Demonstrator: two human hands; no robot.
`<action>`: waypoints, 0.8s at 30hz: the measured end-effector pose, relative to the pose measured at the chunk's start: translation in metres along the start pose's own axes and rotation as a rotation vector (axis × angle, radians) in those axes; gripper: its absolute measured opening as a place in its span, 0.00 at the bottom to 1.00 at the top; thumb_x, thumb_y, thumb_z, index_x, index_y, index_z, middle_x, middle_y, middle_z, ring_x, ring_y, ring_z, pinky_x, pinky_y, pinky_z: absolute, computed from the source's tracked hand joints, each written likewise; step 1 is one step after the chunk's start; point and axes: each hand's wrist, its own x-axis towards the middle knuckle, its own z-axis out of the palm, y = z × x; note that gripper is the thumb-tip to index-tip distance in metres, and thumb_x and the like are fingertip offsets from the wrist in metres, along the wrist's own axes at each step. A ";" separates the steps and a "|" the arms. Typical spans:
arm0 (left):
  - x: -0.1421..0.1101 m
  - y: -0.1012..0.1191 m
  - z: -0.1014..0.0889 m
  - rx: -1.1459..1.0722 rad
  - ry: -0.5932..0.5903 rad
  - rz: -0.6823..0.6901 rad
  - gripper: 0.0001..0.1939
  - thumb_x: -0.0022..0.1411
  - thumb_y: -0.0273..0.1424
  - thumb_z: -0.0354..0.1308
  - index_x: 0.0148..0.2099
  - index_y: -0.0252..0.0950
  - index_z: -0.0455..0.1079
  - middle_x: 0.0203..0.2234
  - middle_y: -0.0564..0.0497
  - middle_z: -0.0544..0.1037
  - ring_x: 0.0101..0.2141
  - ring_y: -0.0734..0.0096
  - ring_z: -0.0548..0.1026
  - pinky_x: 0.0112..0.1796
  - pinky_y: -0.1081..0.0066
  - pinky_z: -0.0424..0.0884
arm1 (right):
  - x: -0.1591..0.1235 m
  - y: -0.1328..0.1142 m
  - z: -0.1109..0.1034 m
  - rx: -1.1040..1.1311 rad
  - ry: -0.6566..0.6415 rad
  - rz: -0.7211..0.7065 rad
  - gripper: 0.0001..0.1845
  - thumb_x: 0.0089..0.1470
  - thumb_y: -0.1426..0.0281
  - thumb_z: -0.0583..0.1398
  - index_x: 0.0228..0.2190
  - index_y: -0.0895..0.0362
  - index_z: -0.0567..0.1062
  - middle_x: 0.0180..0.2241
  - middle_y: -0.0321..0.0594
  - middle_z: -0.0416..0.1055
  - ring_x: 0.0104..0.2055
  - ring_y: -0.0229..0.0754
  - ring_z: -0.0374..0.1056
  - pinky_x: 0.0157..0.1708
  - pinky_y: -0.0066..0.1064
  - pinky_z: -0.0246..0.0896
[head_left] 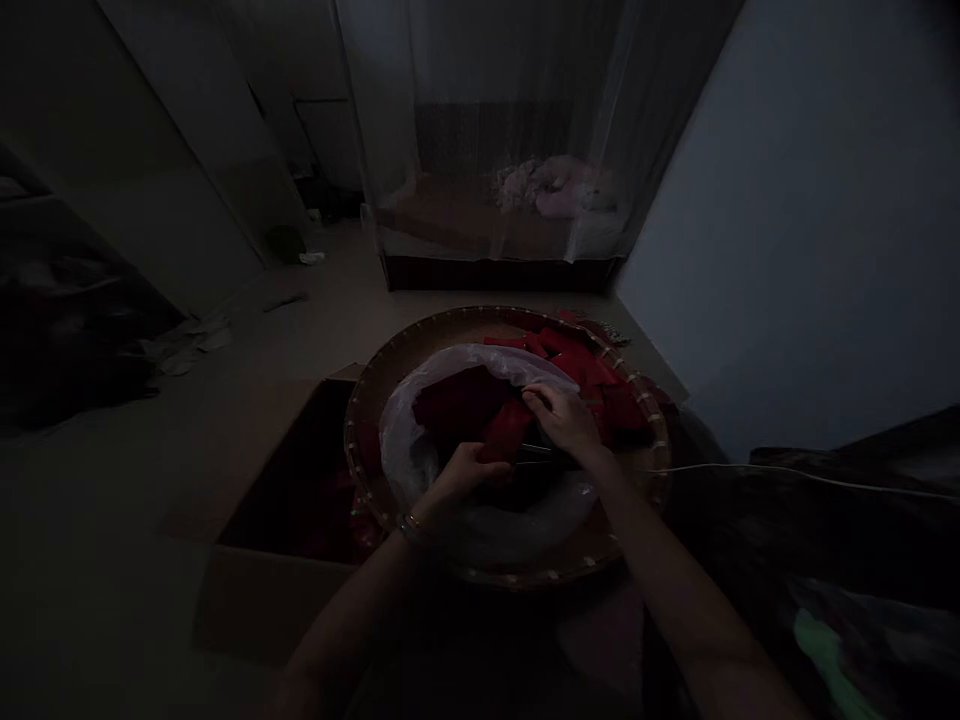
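The room is very dim. A round woven tray [375, 385] lies on the floor in front of me, with a clear plastic bag [409, 440] open on it. Dark red pieces fill the bag, and several red pieces [581, 365] lie on the tray's far right side. My left hand [465, 475] is closed around a red piece [506, 428] over the bag's mouth. My right hand [566, 420] is curled with its fingertips on the same red piece and a dark, thin object I cannot make out beneath it.
An open cardboard box [247, 600] with red contents sits left of the tray. A bed under a sheer net [495, 215] stands behind. A wall [810, 220] rises at right, dark cloth [862, 560] lies at lower right, and papers [184, 350] litter the floor at left.
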 end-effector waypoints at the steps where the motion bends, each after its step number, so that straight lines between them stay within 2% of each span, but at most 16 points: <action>1: 0.000 -0.001 -0.001 0.008 -0.014 0.003 0.20 0.38 0.36 0.71 0.31 0.27 0.72 0.19 0.50 0.76 0.21 0.72 0.74 0.24 0.75 0.69 | 0.004 -0.010 -0.003 -0.016 -0.003 -0.024 0.18 0.58 0.57 0.52 0.38 0.55 0.74 0.38 0.41 0.75 0.39 0.43 0.69 0.38 0.31 0.59; 4: 0.001 -0.004 -0.002 0.019 -0.027 -0.011 0.21 0.36 0.36 0.71 0.30 0.27 0.72 0.18 0.50 0.76 0.20 0.72 0.74 0.23 0.75 0.69 | 0.010 -0.033 -0.010 -0.089 -0.066 -0.096 0.14 0.55 0.59 0.56 0.30 0.56 0.75 0.31 0.40 0.75 0.32 0.41 0.68 0.32 0.29 0.55; 8: 0.002 -0.006 -0.003 0.012 -0.058 -0.027 0.23 0.35 0.36 0.71 0.32 0.27 0.72 0.20 0.49 0.77 0.21 0.71 0.75 0.24 0.74 0.70 | 0.008 -0.042 -0.013 -0.170 -0.090 -0.120 0.16 0.56 0.61 0.56 0.24 0.57 0.74 0.25 0.41 0.73 0.27 0.39 0.65 0.28 0.29 0.50; 12: 0.001 -0.004 -0.002 0.017 -0.088 -0.039 0.22 0.35 0.35 0.71 0.31 0.27 0.72 0.19 0.49 0.77 0.20 0.72 0.74 0.23 0.75 0.69 | 0.006 -0.036 -0.011 -0.115 -0.069 -0.099 0.18 0.56 0.59 0.55 0.22 0.57 0.72 0.23 0.41 0.72 0.26 0.39 0.63 0.26 0.29 0.50; 16: -0.001 0.000 0.001 -0.008 -0.046 -0.056 0.21 0.34 0.34 0.72 0.30 0.28 0.71 0.17 0.51 0.75 0.18 0.73 0.73 0.22 0.76 0.68 | 0.014 -0.011 -0.002 0.150 -0.089 -0.021 0.22 0.54 0.53 0.54 0.24 0.57 0.74 0.22 0.38 0.70 0.25 0.37 0.64 0.25 0.27 0.53; 18: -0.002 0.004 0.003 -0.051 0.001 -0.051 0.21 0.34 0.33 0.72 0.29 0.28 0.70 0.17 0.51 0.75 0.18 0.72 0.73 0.22 0.75 0.69 | 0.021 0.008 0.006 0.366 -0.111 0.070 0.26 0.56 0.50 0.48 0.32 0.56 0.75 0.25 0.37 0.71 0.25 0.36 0.65 0.22 0.25 0.55; 20: -0.001 0.008 0.003 -0.119 0.082 0.002 0.21 0.35 0.34 0.71 0.30 0.28 0.70 0.18 0.50 0.75 0.18 0.70 0.74 0.22 0.74 0.69 | 0.026 0.025 0.015 0.534 -0.079 0.249 0.31 0.58 0.49 0.41 0.36 0.56 0.73 0.24 0.37 0.70 0.21 0.35 0.65 0.18 0.24 0.54; 22: -0.001 0.013 0.000 -0.226 0.242 0.138 0.20 0.39 0.36 0.70 0.32 0.28 0.70 0.20 0.49 0.76 0.19 0.70 0.74 0.22 0.74 0.69 | 0.026 0.038 0.024 0.534 -0.118 0.330 0.26 0.58 0.53 0.44 0.36 0.58 0.73 0.23 0.38 0.71 0.20 0.35 0.65 0.16 0.23 0.55; 24: -0.001 0.020 -0.006 -0.369 0.466 0.352 0.21 0.45 0.40 0.66 0.37 0.29 0.69 0.25 0.47 0.78 0.20 0.71 0.75 0.24 0.73 0.69 | 0.022 0.043 0.034 0.410 -0.172 0.300 0.20 0.57 0.58 0.49 0.33 0.58 0.74 0.24 0.39 0.72 0.22 0.36 0.67 0.18 0.24 0.59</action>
